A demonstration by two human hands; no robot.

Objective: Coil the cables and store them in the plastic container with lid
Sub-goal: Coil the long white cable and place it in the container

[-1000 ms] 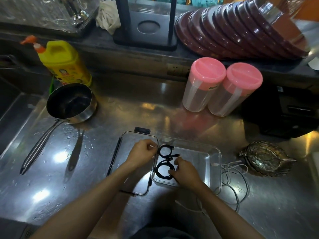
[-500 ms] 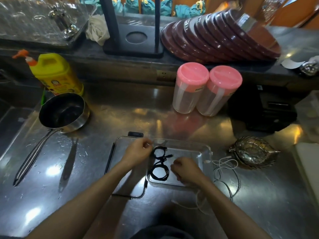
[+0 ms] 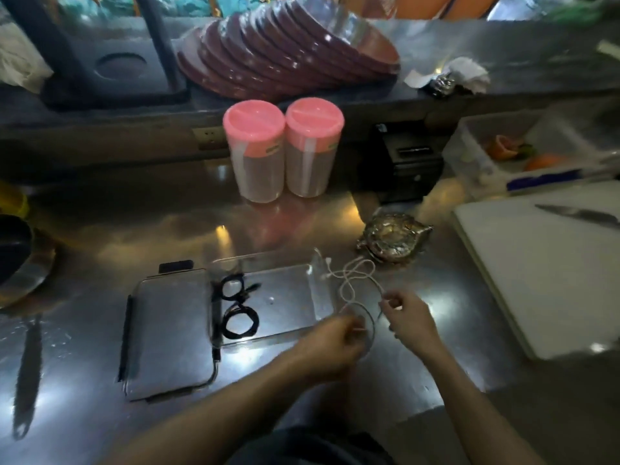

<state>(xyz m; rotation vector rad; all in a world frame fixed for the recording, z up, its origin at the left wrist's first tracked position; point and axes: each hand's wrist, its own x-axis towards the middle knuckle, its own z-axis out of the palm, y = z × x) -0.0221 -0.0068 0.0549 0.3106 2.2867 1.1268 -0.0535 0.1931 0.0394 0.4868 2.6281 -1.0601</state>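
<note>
A clear plastic container (image 3: 288, 307) sits on the steel counter with two coiled black cables (image 3: 236, 303) lying at its left end. Its clear lid (image 3: 167, 330) lies flat just to the left. A loose white cable (image 3: 352, 280) sprawls on the counter off the container's right end. My left hand (image 3: 330, 344) grips one part of the white cable near the container's front right corner. My right hand (image 3: 407, 317) pinches another part of it a little further right. A loop of cable hangs between the two hands.
Two pink-lidded jars (image 3: 285, 149) stand behind the container. A metallic dish (image 3: 392, 236) sits at the back right. A white cutting board (image 3: 543, 270) with a knife (image 3: 577, 214) lies to the right. A dark pan (image 3: 13, 250) is at the far left. Stacked maroon plates (image 3: 285, 52) lean on the shelf.
Both hands left the black coils in the container and moved right to the white cable, which they now hold. The camera swung to the right.
</note>
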